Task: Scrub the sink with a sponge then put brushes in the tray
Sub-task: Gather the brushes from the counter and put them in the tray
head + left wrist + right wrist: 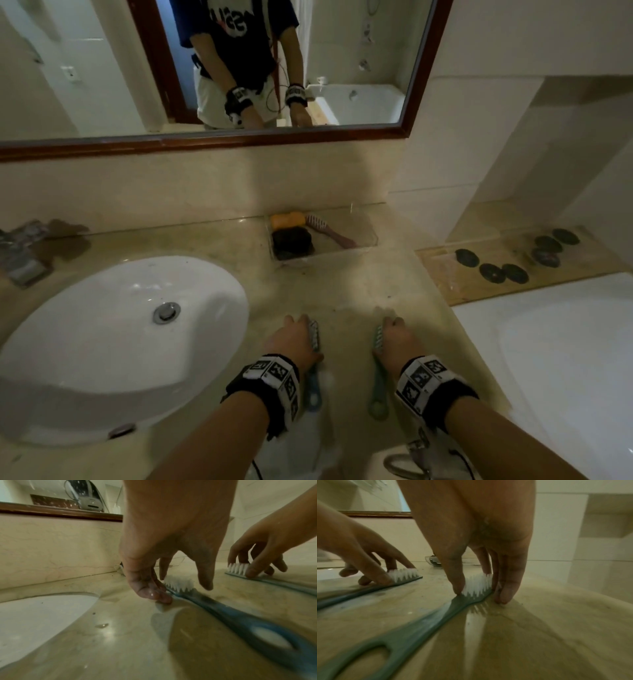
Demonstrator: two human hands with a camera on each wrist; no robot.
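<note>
Two brushes lie side by side on the beige counter near its front edge. My left hand [305,325] [181,588] pinches the bristle end of the blue brush [313,390] [240,618], thumb on one side and fingers on the other. The head of the green brush [378,387] [402,635] is pinched the same way by my right hand [390,325] [479,595]. Both brushes rest on the counter. A clear tray [366,226] at the back wall holds an orange sponge [287,219], a pink brush [325,231] and a dark object [293,243]. The white sink [102,325] is at the left.
A faucet [24,253] stands at the far left behind the sink. Right of the counter is a white bathtub [565,359], with a wooden board [442,270] carrying several dark discs behind it. A mirror hangs above the backsplash.
</note>
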